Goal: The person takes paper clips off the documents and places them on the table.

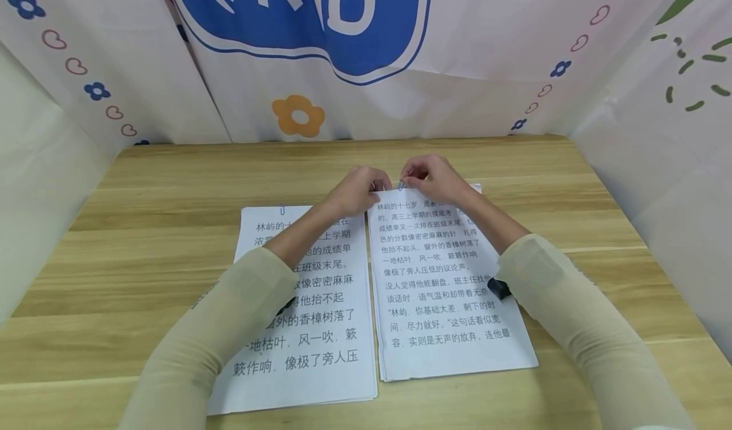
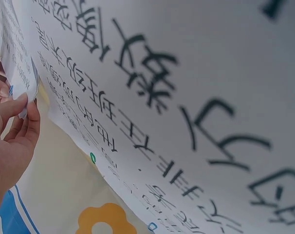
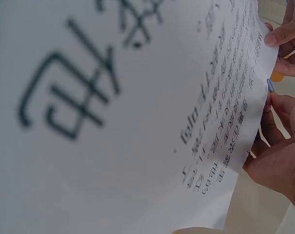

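A stack of printed sheets (image 1: 446,328) lies on the right half of the table. My left hand (image 1: 356,192) pinches its top left corner, thumb on the page and fingers behind, as the left wrist view shows. At the top edge my right hand (image 1: 433,177) pinches a small blue paper clip (image 3: 270,85), which sits at the sheets' edge; how far it is pushed on is hard to tell. Beneath my left forearm lies another stack of printed sheets (image 1: 320,379), with a blue paper clip (image 1: 282,211) on its top edge.
Both stacks lie side by side on a wooden table (image 1: 143,258), a narrow gap between them. White cloth walls (image 1: 469,100) with printed flowers and a blue sign stand behind and at both sides. Small black pieces (image 1: 499,288) show under the sleeves.
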`<action>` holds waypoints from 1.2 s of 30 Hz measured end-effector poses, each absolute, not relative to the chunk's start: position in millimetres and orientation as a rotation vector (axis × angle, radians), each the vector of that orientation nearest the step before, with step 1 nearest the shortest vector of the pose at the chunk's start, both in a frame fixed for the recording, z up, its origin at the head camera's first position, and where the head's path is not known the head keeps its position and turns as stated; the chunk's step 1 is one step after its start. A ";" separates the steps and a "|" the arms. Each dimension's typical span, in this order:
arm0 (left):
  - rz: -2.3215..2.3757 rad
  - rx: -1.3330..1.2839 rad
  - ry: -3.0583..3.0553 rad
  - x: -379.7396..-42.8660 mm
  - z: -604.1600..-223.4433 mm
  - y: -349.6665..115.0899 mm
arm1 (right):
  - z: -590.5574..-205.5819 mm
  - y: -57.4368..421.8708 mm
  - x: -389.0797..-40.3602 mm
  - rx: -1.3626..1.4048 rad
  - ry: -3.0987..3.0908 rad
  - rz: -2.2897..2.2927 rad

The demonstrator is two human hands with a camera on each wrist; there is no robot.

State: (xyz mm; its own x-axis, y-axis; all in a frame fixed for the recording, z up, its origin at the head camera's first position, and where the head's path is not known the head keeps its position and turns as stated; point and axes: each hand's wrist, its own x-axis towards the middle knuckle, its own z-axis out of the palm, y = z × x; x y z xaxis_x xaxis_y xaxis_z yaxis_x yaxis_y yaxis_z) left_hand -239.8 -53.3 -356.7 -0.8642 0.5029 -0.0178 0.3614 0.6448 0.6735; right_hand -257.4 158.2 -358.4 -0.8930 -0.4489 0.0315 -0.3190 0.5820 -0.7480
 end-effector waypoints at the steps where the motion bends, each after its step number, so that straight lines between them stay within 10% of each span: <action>1: 1.023 0.709 2.660 -239.8 -356.7 -53.4 | -358.3 158.2 -257.4 -0.649 2.648 -1.205; 36: 1.032 0.729 2.656 -240.0 -355.9 -52.5 | -358.7 159.4 -263.4 -0.512 2.670 -1.320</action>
